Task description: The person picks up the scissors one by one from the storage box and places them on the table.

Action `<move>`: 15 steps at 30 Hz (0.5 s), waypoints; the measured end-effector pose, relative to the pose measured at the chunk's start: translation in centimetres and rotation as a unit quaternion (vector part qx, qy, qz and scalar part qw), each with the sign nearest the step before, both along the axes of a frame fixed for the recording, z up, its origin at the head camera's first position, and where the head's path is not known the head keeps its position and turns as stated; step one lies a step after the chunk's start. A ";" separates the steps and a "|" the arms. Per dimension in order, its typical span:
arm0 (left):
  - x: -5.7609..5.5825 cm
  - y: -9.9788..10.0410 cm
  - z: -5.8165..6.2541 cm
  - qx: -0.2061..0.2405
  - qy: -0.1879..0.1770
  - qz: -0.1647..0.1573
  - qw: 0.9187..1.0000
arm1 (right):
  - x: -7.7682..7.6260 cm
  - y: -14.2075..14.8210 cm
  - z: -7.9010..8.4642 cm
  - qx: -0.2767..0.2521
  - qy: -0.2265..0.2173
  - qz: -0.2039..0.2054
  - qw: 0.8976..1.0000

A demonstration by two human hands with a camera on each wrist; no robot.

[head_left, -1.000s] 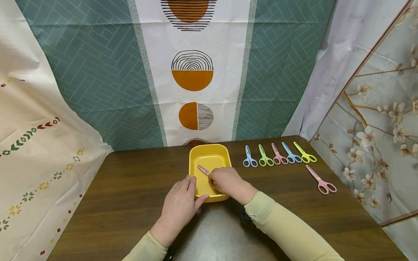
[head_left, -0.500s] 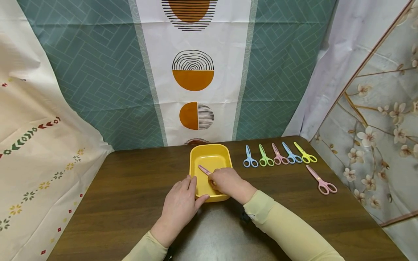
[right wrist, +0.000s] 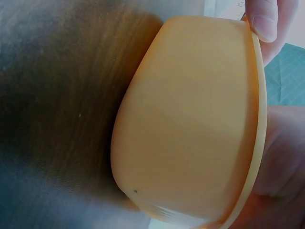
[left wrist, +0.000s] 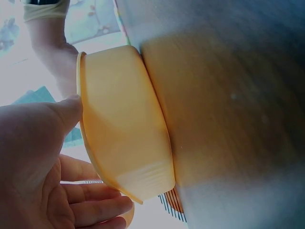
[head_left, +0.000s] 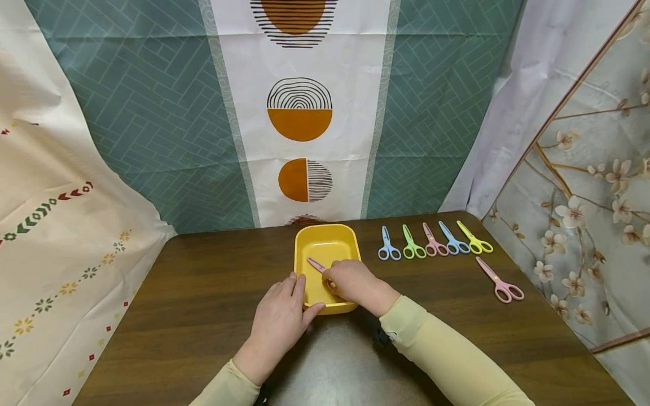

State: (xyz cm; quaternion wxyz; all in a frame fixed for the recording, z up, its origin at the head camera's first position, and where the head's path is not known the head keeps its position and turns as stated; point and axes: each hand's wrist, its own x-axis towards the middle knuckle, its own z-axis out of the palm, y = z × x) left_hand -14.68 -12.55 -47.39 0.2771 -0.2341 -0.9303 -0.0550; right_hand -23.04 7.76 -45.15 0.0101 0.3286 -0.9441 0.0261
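Pink scissors (head_left: 316, 265) lie tilted inside a yellow plastic tray (head_left: 299, 242), blades toward the far left. My right hand (head_left: 352, 280) reaches over the tray's right side and grips the scissors by the handles, which it mostly hides. My left hand (head_left: 279, 313) rests at the tray's near left corner. Its thumb touches the front rim, and its fairly straight fingers lie along the left side. The left wrist view shows that thumb on the rim of the tray (left wrist: 126, 109). From the right wrist, the tray wall (right wrist: 190, 109) hides the scissors and most of the right hand.
Right of the tray, several scissors stand in a row, from blue scissors (head_left: 389, 245) to yellow scissors (head_left: 474, 239). Separate pink scissors (head_left: 500, 281) lie nearer the table's right edge. The brown wooden table (head_left: 203, 293) ends at hanging cloths behind and at both sides.
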 end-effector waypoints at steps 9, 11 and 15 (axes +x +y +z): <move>0.0 0.0 0.0 -0.003 -0.012 0.004 1.000 | -0.2 0.1 -0.1 -0.008 -0.007 0.004 1.000; 0.0 0.0 0.0 -0.003 -0.012 0.004 1.000 | -0.2 0.2 -0.1 -0.009 -0.009 0.005 1.000; 0.0 0.0 0.1 -0.004 -0.009 0.004 1.000 | -0.1 0.2 0.0 -0.013 -0.007 0.009 1.000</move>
